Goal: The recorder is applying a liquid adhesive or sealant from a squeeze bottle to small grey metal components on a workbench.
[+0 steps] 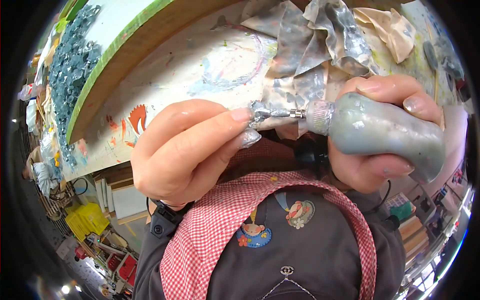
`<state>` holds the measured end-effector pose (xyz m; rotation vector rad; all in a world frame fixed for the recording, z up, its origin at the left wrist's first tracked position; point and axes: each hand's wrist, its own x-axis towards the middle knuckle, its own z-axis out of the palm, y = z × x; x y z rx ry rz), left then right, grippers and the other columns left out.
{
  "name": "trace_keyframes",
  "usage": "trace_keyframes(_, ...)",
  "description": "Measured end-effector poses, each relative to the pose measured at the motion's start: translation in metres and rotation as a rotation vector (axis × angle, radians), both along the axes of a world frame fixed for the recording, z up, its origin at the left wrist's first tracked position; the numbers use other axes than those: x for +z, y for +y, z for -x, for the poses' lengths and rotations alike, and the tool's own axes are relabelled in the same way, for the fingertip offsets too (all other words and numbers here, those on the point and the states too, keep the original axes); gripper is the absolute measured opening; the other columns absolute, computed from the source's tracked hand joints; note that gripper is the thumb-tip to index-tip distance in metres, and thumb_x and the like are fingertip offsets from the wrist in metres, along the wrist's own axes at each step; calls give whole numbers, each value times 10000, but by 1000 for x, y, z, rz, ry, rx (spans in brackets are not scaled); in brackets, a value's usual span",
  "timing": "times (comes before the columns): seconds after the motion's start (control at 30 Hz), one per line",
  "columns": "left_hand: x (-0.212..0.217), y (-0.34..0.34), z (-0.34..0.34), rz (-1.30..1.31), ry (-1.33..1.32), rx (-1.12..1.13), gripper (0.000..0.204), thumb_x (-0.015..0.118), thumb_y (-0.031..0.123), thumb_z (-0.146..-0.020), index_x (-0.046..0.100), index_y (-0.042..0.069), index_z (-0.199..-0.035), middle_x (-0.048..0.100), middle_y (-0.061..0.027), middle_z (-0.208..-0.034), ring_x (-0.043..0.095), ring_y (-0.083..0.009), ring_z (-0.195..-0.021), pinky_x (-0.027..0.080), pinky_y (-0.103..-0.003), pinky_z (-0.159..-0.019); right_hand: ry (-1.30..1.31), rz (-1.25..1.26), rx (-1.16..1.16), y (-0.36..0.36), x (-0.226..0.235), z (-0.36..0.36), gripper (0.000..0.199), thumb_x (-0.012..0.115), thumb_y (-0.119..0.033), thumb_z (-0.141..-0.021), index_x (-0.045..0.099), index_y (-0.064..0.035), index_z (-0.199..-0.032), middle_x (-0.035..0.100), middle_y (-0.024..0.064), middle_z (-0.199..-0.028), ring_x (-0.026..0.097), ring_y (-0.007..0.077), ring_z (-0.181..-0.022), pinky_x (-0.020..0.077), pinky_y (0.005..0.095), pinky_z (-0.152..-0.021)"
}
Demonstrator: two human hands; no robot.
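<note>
My right hand (357,167) is wrapped around a soft grey-white squeeze bottle (387,132), which lies sideways with its neck toward my left hand. A ribbed collar (318,117) caps the bottle, and a narrow metal tip (297,114) sticks out from it. Between thumb and fingers, my left hand (182,150) pinches a small silver-smeared piece (266,112) in line with that tip. Whether the piece is fixed to the tip or only touches it I cannot tell. Silver paint coats some of my fingertips.
Crumpled, paint-stained cloths (320,45) lie beyond my hands on the paint-marked table (175,80). A curved, green-edged board (120,50) stands at the left, beside a heap of blue-grey glassy pieces (75,65). A yellow crate (86,220) sits lower left.
</note>
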<state>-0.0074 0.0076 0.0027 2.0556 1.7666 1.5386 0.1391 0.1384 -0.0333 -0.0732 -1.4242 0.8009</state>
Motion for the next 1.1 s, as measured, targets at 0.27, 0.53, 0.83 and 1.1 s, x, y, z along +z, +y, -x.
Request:
trace_keyframes(0.27,1,-2,-3,49,-59,39,317,668,-101,-552,622,-28,-857,582,-121,-669,562,-195,-590,445,-245,-514,28,-8,2,0,-2,2,530,327,-428,-877,407,77,-1014,495,197,-858,503,237,-615,398,247,-460)
trace_keyframes(0.53,1,-4,-5,83,-130,79,273,659,-104,-579,621,-30,-839,588,-114,-667,568,-193,-586,450,-248,-523,94,-31,-5,2,-2,9,529,329,-428,-877,404,77,-1016,495,197,-857,505,240,-623,400,245,-459)
trace_keyframes(0.83,5,0,-10,229,-474,184,58,597,-35,-739,601,-49,-796,592,-114,-710,515,-96,-469,386,-176,-412,117,-40,-32,3,-1,11,527,339,-433,-876,394,69,-1029,502,211,-808,502,235,-595,409,246,-444)
trace_keyframes(1.1,6,1,-12,233,-474,201,57,613,-13,-739,605,-42,-787,597,-109,-714,502,-83,-459,367,-166,-402,21,-16,1,0,-2,4,529,355,-431,-871,396,73,-1026,505,209,-815,509,238,-605,413,253,-464)
